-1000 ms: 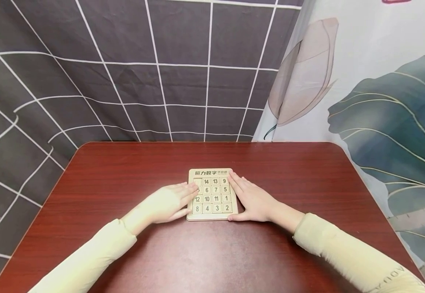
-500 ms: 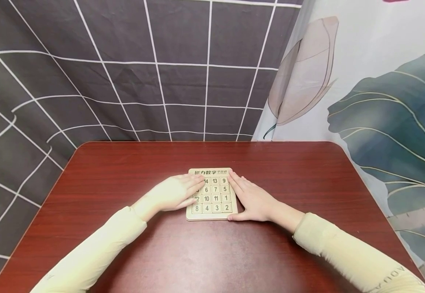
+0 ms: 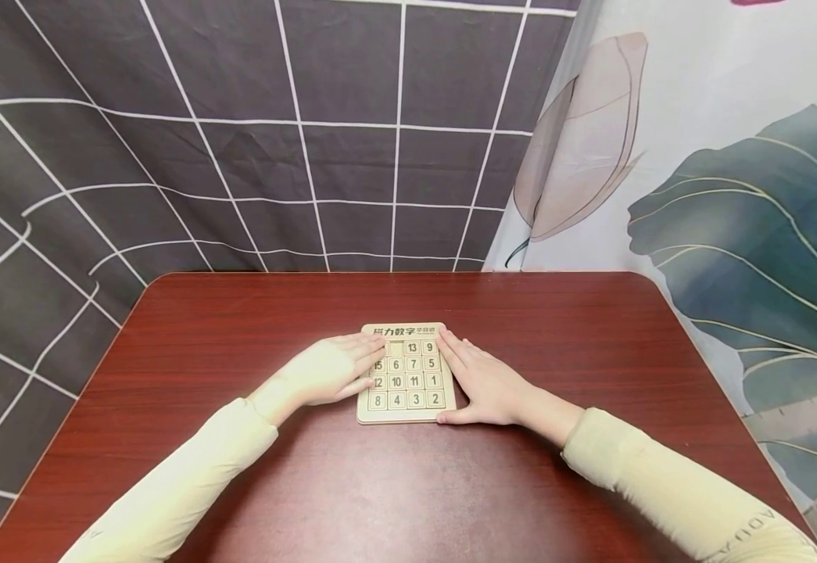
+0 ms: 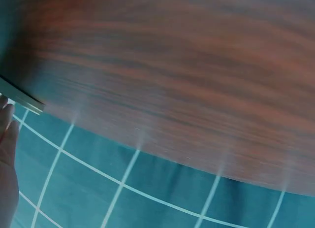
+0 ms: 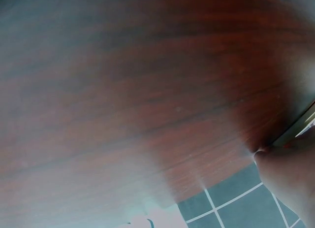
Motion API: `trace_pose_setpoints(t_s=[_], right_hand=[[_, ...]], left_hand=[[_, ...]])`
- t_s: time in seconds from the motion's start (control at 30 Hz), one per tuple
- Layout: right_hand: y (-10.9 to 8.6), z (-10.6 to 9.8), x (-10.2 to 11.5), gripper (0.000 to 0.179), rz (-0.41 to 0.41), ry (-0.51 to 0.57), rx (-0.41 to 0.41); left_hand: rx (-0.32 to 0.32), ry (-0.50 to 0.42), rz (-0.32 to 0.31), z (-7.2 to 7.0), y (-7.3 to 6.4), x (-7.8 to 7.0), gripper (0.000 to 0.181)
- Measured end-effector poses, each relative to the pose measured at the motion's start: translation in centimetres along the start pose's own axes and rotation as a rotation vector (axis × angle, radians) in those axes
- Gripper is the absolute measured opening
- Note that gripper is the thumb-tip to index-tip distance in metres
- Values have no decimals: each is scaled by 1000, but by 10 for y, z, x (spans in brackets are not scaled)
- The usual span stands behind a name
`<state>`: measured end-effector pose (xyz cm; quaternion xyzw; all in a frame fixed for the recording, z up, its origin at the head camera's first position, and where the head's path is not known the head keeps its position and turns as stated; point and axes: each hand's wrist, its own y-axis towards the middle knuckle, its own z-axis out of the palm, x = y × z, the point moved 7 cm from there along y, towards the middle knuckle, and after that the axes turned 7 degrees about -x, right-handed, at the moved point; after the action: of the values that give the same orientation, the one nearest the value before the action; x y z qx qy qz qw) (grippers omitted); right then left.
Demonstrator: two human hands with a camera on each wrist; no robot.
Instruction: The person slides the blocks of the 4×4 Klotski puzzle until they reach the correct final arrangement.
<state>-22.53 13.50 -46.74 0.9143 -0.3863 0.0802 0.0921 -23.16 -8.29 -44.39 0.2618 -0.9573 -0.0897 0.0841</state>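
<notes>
Number puzzle (image 3: 406, 381) lies on the tabletop (image 3: 408, 485) between the left hand (image 3: 327, 367), fingers straight over the nearest tiles (image 3: 380, 366), and the right hand (image 3: 489, 387), thumb and fingers parted along the opposite side. Neither clamps it; uneven sideways pressure could skew it.

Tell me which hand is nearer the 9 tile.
Right. The right hand lies just right of the 9 tile; the left hand is farther, left of the 13 tile.
</notes>
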Motion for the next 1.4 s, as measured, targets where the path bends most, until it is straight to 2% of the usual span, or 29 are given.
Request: trace_pose_setpoints(t_s=[0.13, 0.27, 0.5, 0.63, 0.73, 1.0, 1.23, 1.4], right_hand=[[0, -1, 0, 121, 6, 8, 6], [0, -1, -1, 121, 13, 15, 15], [-1, -2, 0, 119, 6, 23, 6], [0, 0, -1, 120, 10, 15, 17], [0, 2, -1, 121, 13, 14, 23], [0, 2, -1, 121, 19, 11, 19], [1, 2, -1, 121, 13, 15, 15], [0, 1, -1, 121, 11, 15, 11]], left_hand=[[-4, 26, 3, -4, -4, 0, 55], [-10, 31, 17, -6, -1, -1, 57], [-30, -8, 36, -7, 24, -6, 58], [-4, -22, 44, 0, 36, -12, 59], [26, -21, 47, 6, 39, -15, 58], [45, 10, 26, 14, 31, -11, 61], [19, 8, 16, 6, 12, -5, 60], [14, 4, 15, 2, 11, -5, 60]])
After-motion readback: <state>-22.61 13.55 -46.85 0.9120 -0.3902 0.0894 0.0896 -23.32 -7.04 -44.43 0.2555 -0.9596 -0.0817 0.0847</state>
